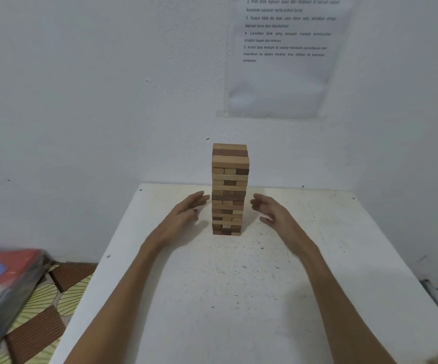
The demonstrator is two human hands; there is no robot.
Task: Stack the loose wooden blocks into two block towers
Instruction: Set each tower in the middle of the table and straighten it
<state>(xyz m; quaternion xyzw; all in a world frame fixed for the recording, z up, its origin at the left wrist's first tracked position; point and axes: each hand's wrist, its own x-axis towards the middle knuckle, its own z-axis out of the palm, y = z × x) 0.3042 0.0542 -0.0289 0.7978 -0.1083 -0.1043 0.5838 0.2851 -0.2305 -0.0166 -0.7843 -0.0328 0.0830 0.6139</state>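
Block tower (229, 189) upright on table (238, 285) btwn L hand (186, 212), R hand (271, 210).

Only the two arms of the person are visible. The left forearm (133, 274) and the right forearm (325, 274) are bare and slim. The left grip (185, 212) and the right grip (270, 210) are bare hands with long, slender fingers.
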